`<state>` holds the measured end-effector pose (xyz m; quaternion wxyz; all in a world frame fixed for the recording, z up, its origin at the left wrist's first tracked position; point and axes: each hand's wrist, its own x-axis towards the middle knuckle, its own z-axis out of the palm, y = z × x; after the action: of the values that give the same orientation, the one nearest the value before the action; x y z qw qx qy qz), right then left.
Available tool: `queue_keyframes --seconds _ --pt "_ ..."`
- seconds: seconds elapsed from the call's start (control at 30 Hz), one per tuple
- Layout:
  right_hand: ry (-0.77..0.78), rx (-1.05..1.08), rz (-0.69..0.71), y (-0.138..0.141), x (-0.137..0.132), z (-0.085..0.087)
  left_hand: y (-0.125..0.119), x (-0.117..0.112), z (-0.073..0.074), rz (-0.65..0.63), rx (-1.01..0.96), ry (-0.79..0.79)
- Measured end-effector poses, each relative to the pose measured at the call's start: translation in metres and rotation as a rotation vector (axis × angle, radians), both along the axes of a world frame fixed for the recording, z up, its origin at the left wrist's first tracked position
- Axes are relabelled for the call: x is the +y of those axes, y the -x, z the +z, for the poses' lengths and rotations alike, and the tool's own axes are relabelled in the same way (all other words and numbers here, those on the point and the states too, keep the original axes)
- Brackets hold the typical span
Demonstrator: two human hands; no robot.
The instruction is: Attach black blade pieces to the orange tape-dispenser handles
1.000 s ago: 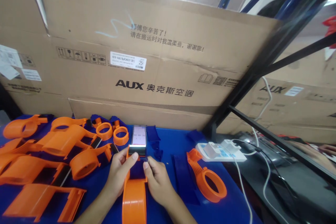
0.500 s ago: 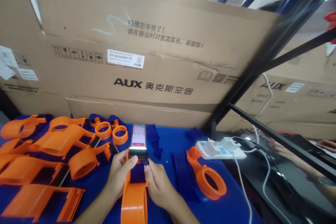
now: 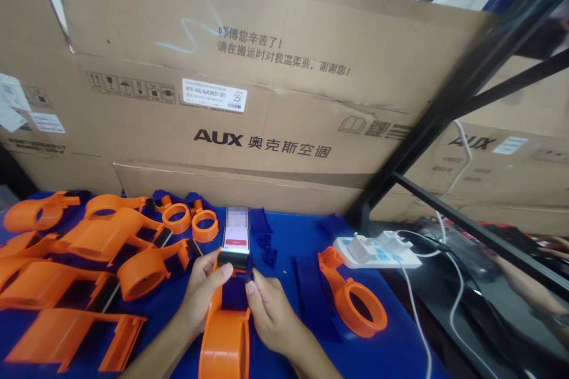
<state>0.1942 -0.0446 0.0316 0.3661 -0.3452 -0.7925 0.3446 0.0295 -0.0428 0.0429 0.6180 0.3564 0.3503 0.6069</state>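
An orange tape dispenser is held upright in front of me, its round body towards me and its dark roller end away. My left hand is closed round its left side, thumb on the black roller. At the right edge my right hand is closed, thumb and fingers pinching near a dark blue piece; the fingertips are partly hidden. Just beyond the roller lies a phone with a lit screen. Several more orange tape dispensers lie on the left.
Another orange dispenser lies on the right beside dark blue plastic pieces on the blue table surface. A white power strip with cables sits farther right. A large cardboard box stands behind; another person's arm shows at right.
The view has shifted slightly. The near end of the held dispenser has swung a little to the left, while both hands keep nearly the same grip on it.
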Motion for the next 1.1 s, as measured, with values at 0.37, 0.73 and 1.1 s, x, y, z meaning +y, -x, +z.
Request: queue_keyframes --seconds 0.37,0.73,1.1 --pt "-0.014 -0.044 -0.153 -0.003 0.007 0.007 0.010 0.015 -0.015 0.009 0.244 -0.182" --pt "0.014 0.013 -0.158 0.001 0.000 0.008 0.001 0.004 -0.010 0.104 0.034 -0.001" --pt "-0.015 -0.241 -0.507 -0.019 0.019 0.007 0.008 0.013 -0.006 0.004 0.051 -0.066"
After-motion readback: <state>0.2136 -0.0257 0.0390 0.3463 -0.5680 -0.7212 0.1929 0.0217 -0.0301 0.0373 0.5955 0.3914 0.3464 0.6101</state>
